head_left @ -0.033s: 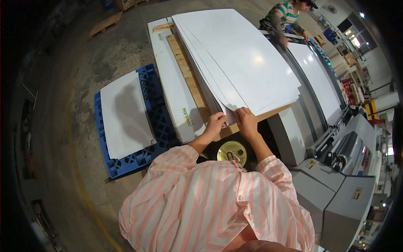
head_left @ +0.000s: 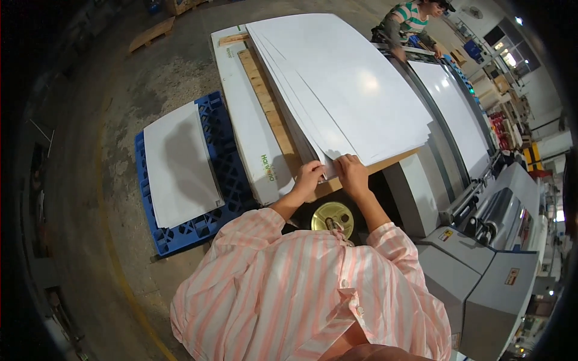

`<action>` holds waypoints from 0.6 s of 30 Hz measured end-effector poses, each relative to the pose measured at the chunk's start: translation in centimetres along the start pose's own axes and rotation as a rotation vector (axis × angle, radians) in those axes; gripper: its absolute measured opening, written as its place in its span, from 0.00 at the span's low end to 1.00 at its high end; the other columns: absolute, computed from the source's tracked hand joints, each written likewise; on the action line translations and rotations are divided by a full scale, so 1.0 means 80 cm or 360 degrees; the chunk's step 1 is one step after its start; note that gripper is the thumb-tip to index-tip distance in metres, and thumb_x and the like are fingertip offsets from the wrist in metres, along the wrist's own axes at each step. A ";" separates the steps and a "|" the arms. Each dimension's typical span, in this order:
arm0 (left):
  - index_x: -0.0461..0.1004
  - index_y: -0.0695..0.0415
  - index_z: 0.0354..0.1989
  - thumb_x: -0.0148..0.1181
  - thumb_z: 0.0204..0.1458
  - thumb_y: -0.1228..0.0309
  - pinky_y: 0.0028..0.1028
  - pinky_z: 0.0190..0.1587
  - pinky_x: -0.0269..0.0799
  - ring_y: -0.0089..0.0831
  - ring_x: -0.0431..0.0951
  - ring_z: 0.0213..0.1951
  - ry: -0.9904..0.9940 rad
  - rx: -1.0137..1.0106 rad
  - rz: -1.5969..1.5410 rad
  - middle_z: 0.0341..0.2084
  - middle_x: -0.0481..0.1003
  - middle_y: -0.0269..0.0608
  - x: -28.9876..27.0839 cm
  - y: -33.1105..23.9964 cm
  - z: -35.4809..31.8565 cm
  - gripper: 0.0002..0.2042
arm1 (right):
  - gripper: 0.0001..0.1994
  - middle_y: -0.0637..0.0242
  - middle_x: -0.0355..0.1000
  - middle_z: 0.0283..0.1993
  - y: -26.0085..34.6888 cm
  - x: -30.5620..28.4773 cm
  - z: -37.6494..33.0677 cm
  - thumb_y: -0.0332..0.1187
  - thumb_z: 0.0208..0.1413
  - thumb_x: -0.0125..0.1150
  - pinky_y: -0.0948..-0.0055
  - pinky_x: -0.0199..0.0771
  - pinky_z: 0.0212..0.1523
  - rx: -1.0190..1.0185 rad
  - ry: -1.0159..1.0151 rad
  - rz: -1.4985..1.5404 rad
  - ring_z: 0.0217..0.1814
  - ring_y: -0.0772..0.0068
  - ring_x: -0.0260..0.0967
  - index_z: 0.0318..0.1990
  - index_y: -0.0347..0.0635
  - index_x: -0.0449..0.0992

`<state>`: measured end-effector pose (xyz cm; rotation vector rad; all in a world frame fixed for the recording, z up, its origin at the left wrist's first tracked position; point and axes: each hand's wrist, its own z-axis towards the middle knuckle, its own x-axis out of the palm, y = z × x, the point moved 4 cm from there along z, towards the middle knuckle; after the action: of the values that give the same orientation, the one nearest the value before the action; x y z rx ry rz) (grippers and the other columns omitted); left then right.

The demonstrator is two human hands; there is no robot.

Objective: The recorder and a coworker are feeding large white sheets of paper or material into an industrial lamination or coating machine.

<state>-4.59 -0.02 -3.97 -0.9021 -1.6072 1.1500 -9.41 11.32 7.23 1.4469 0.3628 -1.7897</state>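
A tall stack of large white sheets (head_left: 343,84) lies fanned on a wooden pallet (head_left: 271,114) in front of me. My left hand (head_left: 309,175) and my right hand (head_left: 352,171) meet at the stack's near corner. The fingers of both hands pinch the edges of the top sheets there, a few centimetres apart. My pink-and-white striped sleeves reach up from the lower edge.
A blue plastic pallet (head_left: 232,180) on the left floor carries a smaller pile of white sheets (head_left: 177,162). A long white board (head_left: 247,120) lies beside the wooden pallet. A gold round disc (head_left: 332,218) sits below my hands. A grey machine (head_left: 481,271) stands at right; another person (head_left: 409,21) works at its far end.
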 end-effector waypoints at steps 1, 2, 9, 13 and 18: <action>0.71 0.63 0.27 0.54 0.52 0.67 0.21 0.25 0.64 0.18 0.69 0.23 0.0004 -0.0002 0.0002 0.19 0.69 0.33 0.001 -0.002 0.000 0.11 | 0.07 0.63 0.69 0.28 -0.002 0.002 -0.001 0.34 0.48 0.57 0.62 0.68 0.31 0.0005 -0.0001 0.0000 0.35 0.57 0.67 0.29 0.41 0.71; 0.71 0.63 0.27 0.54 0.52 0.67 0.21 0.26 0.65 0.18 0.69 0.23 0.0008 -0.0041 -0.0070 0.20 0.69 0.32 0.001 -0.003 -0.002 0.11 | 0.08 0.63 0.69 0.29 -0.002 0.003 -0.004 0.35 0.49 0.56 0.63 0.68 0.32 -0.0043 -0.0025 0.0036 0.35 0.57 0.67 0.31 0.41 0.72; 0.72 0.61 0.41 0.52 0.54 0.70 0.20 0.31 0.69 0.19 0.69 0.26 -0.0159 -0.0246 -0.0742 0.26 0.70 0.31 0.020 -0.038 -0.013 0.10 | 0.10 0.64 0.72 0.32 0.008 -0.019 0.004 0.36 0.49 0.56 0.64 0.69 0.35 -0.0116 -0.0041 0.0052 0.36 0.57 0.68 0.38 0.48 0.76; 0.70 0.59 0.49 0.52 0.52 0.74 0.20 0.31 0.69 0.19 0.69 0.27 -0.0033 -0.0007 -0.0109 0.27 0.69 0.32 0.002 -0.011 -0.002 0.14 | 0.07 0.63 0.74 0.32 -0.006 -0.053 0.022 0.34 0.50 0.56 0.64 0.70 0.34 0.0352 -0.0211 0.0380 0.35 0.59 0.70 0.36 0.46 0.77; 0.59 0.55 0.58 0.51 0.51 0.76 0.25 0.29 0.72 0.21 0.69 0.28 -0.0042 0.0165 0.0169 0.29 0.69 0.36 0.004 -0.003 0.000 0.24 | 0.07 0.64 0.74 0.33 0.018 -0.063 0.009 0.33 0.51 0.56 0.65 0.69 0.32 -0.0123 -0.0425 0.0142 0.32 0.59 0.69 0.35 0.43 0.76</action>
<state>-4.67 0.21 -3.62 -0.9168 -1.5211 1.3117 -8.72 11.92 12.42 1.1352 0.2231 -1.8461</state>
